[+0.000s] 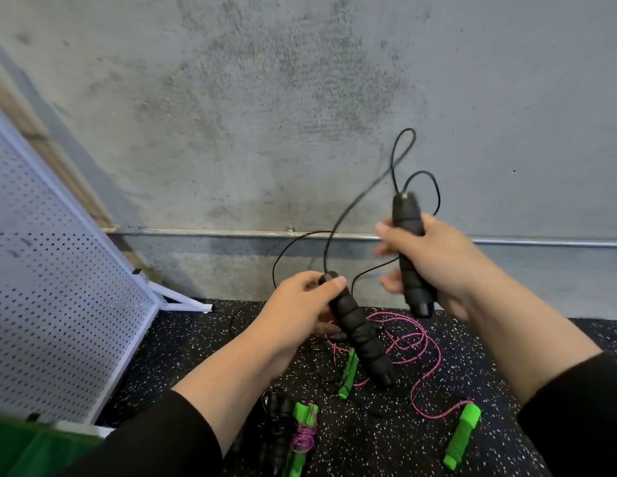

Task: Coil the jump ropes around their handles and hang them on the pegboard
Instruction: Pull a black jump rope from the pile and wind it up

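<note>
Head view is showing both hands up in front of a grey concrete wall (300,98), each one gripping a black foam handle of the same jump rope. The left hand (296,311) is wrapping its fingers round the upper end of the left black handle (358,335), whose long axis is slanting down and to the right, cord end up at the thumb, butt end pointing toward the near floor. The right hand (434,256) is curling tightly round the right black handle (410,256), which is standing almost upright, cord end at the top, butt end pointing down. The thin black cord (355,201) is looping loose in the air between the two handles, arching above the right one.

Down on the speckled black mat (506,356), a pink cord (420,342) is lying uncoiled, running to one green handle (462,435) at near right, with another green handle (348,373) lying behind the left black handle. Near centre, a coiled green-handled rope (303,432) is lying just beside a bundled black rope (278,428). At left, the white pegboard (59,287) is leaning tilted.
</note>
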Demonstrator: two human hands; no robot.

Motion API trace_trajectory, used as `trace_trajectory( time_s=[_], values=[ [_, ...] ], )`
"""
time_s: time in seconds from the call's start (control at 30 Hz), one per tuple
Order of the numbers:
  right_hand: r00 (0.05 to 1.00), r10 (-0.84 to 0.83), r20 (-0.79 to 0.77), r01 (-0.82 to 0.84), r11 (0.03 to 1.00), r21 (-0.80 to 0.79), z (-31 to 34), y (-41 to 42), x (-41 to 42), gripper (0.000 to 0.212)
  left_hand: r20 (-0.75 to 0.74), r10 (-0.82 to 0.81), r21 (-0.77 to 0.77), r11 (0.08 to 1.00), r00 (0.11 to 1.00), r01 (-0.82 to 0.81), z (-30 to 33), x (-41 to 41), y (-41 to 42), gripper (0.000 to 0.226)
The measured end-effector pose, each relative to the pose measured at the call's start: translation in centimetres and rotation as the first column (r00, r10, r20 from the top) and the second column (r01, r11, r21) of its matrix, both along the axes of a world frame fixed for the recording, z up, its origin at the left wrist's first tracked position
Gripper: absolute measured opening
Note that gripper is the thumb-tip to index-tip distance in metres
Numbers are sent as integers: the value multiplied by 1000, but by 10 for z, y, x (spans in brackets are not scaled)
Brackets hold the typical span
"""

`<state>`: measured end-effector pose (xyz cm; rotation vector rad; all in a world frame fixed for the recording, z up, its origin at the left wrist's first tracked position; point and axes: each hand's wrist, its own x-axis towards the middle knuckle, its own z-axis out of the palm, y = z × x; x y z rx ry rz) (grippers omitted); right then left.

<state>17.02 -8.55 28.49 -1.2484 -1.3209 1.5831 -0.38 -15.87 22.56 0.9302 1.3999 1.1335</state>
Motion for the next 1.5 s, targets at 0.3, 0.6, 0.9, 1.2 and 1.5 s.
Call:
trace_trajectory(
  time_s=[0.3, 0.6, 0.9, 1.2, 1.5],
  values=[
    [820, 185, 542, -322, 932, 169, -15, -16, -6, 9, 207, 118, -84, 991, 971, -102, 1, -18, -6, 23],
    [950, 277, 145, -280, 960, 4, -20, -38, 1, 21, 290, 71, -1, 997, 954, -73, 4, 5, 14, 28],
    [960, 273, -63, -279, 954, -108, -20, -32, 24, 30, 295, 134, 26, 989, 946, -148, 9, 37, 34, 31],
    [924, 377, 61, -373, 925, -67, -15, -32, 47, 27, 411, -92, 9, 995, 907, 97, 12, 56, 40, 47],
    [907, 225, -357, -351, 873, -340, -20, -43, 45, 58, 452, -18, 15, 1000, 892, 13, 15, 62, 42, 43]
  ],
)
